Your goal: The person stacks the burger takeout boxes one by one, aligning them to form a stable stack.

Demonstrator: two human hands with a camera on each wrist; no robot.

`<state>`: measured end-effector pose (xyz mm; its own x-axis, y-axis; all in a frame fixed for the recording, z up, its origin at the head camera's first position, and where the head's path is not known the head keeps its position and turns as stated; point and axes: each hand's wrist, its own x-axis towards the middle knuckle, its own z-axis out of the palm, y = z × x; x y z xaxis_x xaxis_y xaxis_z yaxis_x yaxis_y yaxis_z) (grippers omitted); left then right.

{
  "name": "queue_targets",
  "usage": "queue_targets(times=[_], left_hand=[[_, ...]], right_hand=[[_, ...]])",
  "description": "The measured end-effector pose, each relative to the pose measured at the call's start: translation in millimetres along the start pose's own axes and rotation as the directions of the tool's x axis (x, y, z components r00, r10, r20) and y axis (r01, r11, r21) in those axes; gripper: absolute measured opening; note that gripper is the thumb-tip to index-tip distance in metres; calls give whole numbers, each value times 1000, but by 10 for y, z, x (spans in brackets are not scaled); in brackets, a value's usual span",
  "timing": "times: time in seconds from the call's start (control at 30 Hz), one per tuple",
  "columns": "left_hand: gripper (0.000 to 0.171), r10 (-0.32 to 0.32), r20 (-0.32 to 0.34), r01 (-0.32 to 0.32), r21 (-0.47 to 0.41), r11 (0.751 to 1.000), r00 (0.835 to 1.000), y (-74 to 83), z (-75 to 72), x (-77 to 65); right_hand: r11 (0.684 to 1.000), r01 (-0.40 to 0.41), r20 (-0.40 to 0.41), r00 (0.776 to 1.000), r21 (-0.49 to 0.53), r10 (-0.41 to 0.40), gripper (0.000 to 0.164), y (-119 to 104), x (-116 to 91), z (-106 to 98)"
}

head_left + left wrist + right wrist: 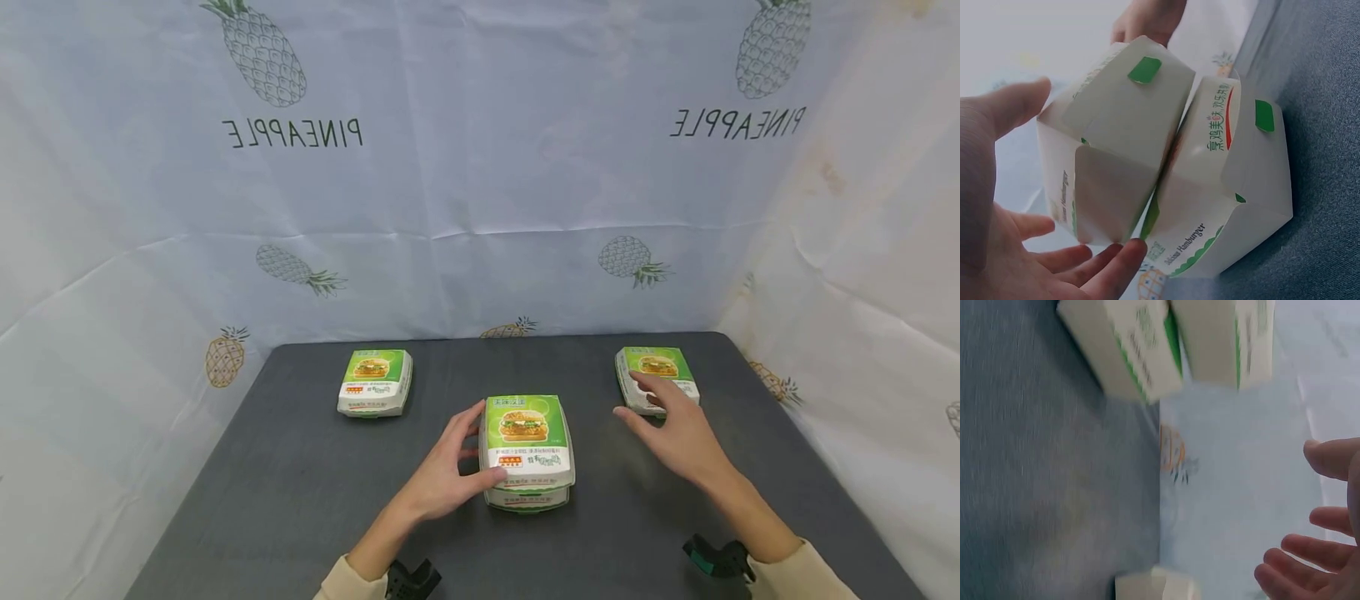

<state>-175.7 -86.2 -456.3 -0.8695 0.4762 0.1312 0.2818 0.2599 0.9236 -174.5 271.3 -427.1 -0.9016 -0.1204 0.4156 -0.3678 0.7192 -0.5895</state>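
Note:
Two green-and-white hamburger boxes stand stacked near the middle of the table, the upper box (528,437) resting on the lower box (527,502). My left hand (444,482) is at the stack's left side, thumb by the front corner and fingers along the side. In the left wrist view its fingers are spread and lightly bent, with fingertips right at the upper box (1119,125). My right hand (678,433), fingers loosely extended and holding nothing, hovers right of the stack. It overlaps the back right hamburger box (660,360) in the head view.
Another hamburger box (375,383) sits at the back left of the dark table (300,517). White cloth (480,183) with pineapple prints hangs behind the table and along both sides. Each wrist wears a black band, the right band (717,557) with a green patch.

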Motion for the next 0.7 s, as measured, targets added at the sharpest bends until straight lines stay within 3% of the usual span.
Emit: queue_targets(times=[0.37, 0.7], left_hand=[[91, -16, -1, 16, -1, 1000, 1000, 13, 11, -11], [90, -2, -13, 2, 2, 1000, 1000, 5, 31, -24]], right_hand=[[991, -66, -84, 995, -118, 56, 60, 411, 111, -178], [977, -143, -59, 989, -161, 135, 68, 787, 185, -279]])
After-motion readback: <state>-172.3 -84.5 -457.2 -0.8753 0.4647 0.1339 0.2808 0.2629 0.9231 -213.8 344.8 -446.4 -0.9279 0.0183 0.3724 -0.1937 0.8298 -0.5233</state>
